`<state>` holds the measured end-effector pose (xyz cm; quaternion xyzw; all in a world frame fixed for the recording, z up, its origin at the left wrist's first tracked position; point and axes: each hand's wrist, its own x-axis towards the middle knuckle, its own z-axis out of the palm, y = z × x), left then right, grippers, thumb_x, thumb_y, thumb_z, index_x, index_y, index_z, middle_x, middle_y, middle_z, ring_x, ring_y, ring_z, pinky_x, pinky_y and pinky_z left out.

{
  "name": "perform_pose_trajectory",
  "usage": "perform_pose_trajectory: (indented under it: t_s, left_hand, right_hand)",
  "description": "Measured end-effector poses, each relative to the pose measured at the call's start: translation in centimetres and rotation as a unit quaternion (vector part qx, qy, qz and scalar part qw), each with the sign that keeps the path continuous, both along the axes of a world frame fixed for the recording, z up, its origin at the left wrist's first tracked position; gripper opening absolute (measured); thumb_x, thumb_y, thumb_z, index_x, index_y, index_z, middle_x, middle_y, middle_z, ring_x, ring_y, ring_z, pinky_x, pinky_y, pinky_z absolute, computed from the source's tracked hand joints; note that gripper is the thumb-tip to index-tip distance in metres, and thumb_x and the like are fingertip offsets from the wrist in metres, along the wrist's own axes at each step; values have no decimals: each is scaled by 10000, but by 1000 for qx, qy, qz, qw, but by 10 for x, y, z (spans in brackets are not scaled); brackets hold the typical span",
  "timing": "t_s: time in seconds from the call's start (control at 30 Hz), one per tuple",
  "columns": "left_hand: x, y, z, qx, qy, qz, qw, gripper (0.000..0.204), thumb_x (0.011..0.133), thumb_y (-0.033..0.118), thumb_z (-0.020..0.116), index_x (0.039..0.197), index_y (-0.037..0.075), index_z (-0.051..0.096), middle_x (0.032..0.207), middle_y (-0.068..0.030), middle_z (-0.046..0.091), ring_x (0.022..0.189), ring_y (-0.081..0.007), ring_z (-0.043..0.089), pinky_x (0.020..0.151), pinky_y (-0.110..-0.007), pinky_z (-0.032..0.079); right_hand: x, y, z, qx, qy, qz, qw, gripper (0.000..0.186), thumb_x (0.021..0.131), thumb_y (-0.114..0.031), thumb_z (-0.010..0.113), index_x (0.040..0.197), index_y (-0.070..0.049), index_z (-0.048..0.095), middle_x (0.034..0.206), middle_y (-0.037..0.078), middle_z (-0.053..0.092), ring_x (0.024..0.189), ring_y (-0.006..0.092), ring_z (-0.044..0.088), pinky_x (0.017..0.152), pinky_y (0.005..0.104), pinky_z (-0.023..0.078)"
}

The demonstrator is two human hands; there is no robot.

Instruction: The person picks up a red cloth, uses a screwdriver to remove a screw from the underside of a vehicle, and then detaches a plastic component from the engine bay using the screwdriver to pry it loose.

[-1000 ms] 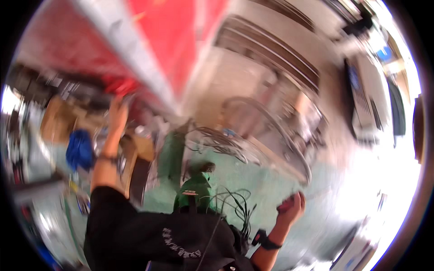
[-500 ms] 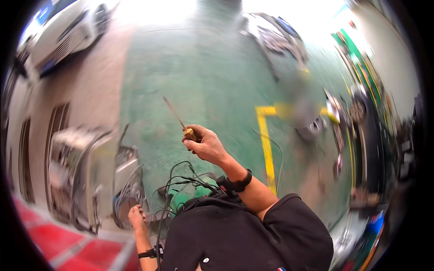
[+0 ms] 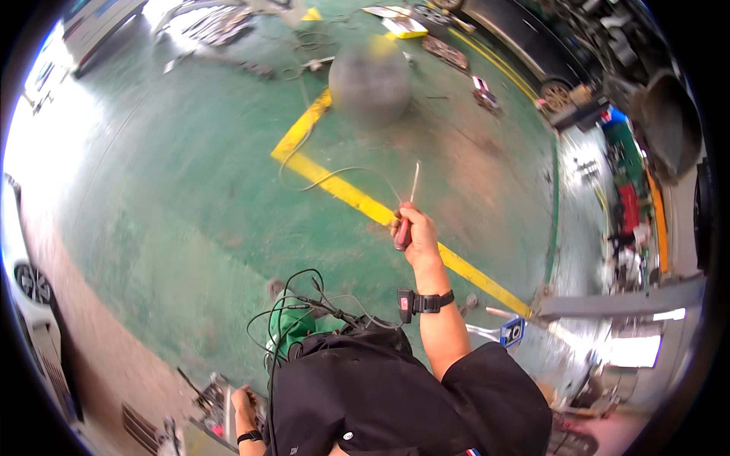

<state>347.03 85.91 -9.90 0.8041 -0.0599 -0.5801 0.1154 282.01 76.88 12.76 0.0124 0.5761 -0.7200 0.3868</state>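
Note:
My right hand point(image 3: 414, 235) grips a screwdriver by its red handle point(image 3: 403, 235), thin shaft point(image 3: 414, 182) pointing up over the green floor point(image 3: 190, 182) and yellow floor line point(image 3: 353, 194). Low at the lower left, beside my dark clothing, is my left hand point(image 3: 242, 398), small in view, fingers curled; I cannot make out whether anything is in it. Loops of black cable point(image 3: 304, 304) hang in front of my body, over the green cloth at my legs.
A dark car point(image 3: 532, 38) stands upper right, white vehicles point(image 3: 34, 319) left and upper left. Loose parts point(image 3: 445, 53) and a thin hose lie ahead near a blurred grey shape point(image 3: 369, 83). A metal beam point(image 3: 608, 302) and a cluttered bench area point(image 3: 627, 213) are at the right.
My view has swung round to the right, bringing the dark car and yellow floor line further across. My right hand still holds the screwdriver, its shaft now pointing upward instead of up-left.

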Motion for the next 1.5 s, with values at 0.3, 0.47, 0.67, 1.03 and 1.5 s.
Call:
perform_pose_trajectory:
  t_s: [0.3,0.47,0.67,1.03,1.5]
  left_hand:
    - [-122,-313,-43,24,-29,-306,951,284,1038,292,512,983,26,593,762,-118,632,549,-218,613,448,-356,457]
    - [-292,-501,-24,-152,-45,-398,903,294,915,315,697,857,28,676,615,-6,555,490,-135,524,445,-300,421]
    - [-570,-632,51,-333,11,-476,814,264,868,217,760,943,-30,704,679,-32,622,528,-116,544,473,-283,445]
    - [-1051,-580,240,-368,269,-554,697,163,843,57,780,869,45,619,721,41,567,643,-52,523,579,-220,421]
    - [-1475,-566,298,-380,472,-625,493,225,854,55,816,945,42,611,765,57,538,708,-16,478,607,-227,436]
  right_hand:
    - [-144,40,-16,-23,-60,-246,967,85,909,-140,652,972,-96,615,842,44,662,687,164,624,566,313,519]
    - [-197,25,-3,-71,-55,-337,937,73,914,-137,645,965,-92,616,816,25,635,682,150,605,570,303,504]
    - [-282,12,-16,-37,-66,-422,903,113,931,-180,672,908,-113,584,779,8,599,659,138,581,571,312,506]
    - [-587,-104,40,6,4,-266,964,133,921,-141,704,893,-89,584,772,39,617,611,138,587,526,291,482]
    - [-893,-289,89,61,77,4,995,206,938,-131,720,1100,-14,673,779,35,667,602,100,603,539,249,481]
